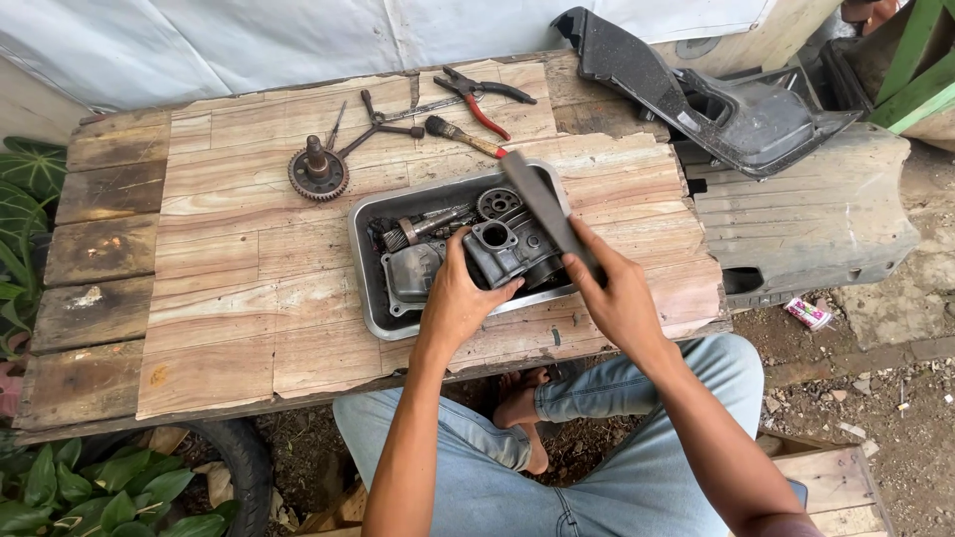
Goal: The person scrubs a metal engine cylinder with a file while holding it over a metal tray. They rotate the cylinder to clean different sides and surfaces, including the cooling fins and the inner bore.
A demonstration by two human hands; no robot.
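While the head camera looks straight down at a rough wooden table (229, 298), both bare hands work over a grey metal tray (364, 261) that sits near the table's front edge. Only 1 view is given, so everything below comes from it.

Left hand (460, 298): its fingers are curled closed around the near side of a dark grey engine cylinder (505, 249), thumb on one flank and fingertips on the other, steadying the part inside the tray. The cylinder's round bore faces up.

Right hand (615, 298): its fingers are wrapped shut on the lower end of a long flat grey strip (542, 204), which looks like a file or a sheet of abrasive; which of the 2 cannot be told. The strip slants up and away across the top of the cylinder and over the tray's far rim.

Beside the cylinder in the tray lie a grey cover plate (410, 270) and a geared shaft (423, 224). Behind the tray rest a toothed gear (318, 171), a paintbrush (464, 138), red-handled pliers (482, 99) and a 3-armed socket wrench (378, 124). To the right, a black plastic vehicle panel (696, 94) lies off the table's corner.
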